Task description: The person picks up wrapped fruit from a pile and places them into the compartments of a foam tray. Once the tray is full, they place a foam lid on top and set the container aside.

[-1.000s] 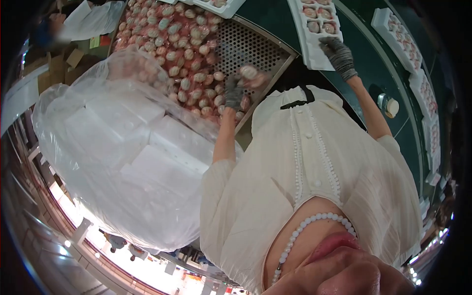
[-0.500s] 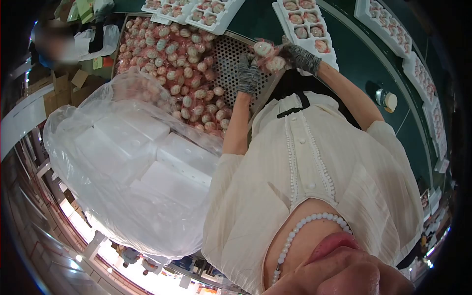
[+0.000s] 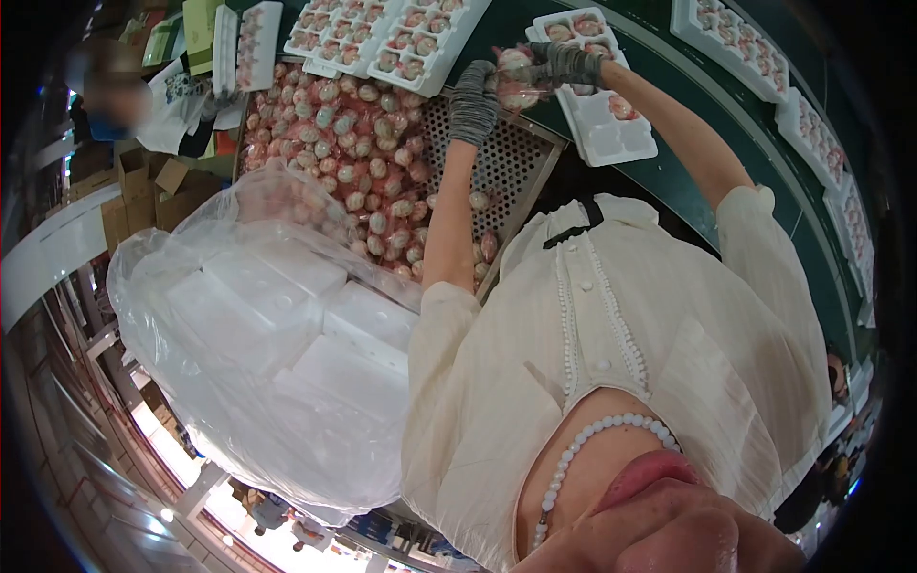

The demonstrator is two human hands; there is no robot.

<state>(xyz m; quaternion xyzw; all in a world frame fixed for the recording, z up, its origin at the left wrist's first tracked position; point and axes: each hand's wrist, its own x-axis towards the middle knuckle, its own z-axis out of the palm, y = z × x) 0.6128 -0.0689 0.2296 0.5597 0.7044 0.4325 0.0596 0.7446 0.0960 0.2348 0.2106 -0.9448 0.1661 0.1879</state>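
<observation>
My left hand (image 3: 474, 105), in a grey knit glove, is closed at the left side of a small cluster of round wrapped pieces (image 3: 517, 84), whitish in clear and red film. My right hand (image 3: 570, 65), gloved alike, closes on the cluster from the right. Its fingertips are partly hidden by the film. Beneath my right hand lies a white moulded tray (image 3: 611, 145), with wrapped pieces in its far cells and one in a nearer cell; other near cells are bare. Left of my left hand, many more such pieces (image 3: 373, 172) are heaped in a perforated metal bin (image 3: 521, 153).
Filled white trays (image 3: 420, 43) stand beyond the bin. More trays (image 3: 812, 134) line the right side of the green table (image 3: 707, 143). A big clear plastic bag of white boxes (image 3: 258, 334) covers the near left. Another person (image 3: 119, 95) is at the far left.
Both hands moved slightly away from my body with the wrapped pieces. The tray under my right hand now shows bare near cells. Several pieces now lie at the bin's near right side.
</observation>
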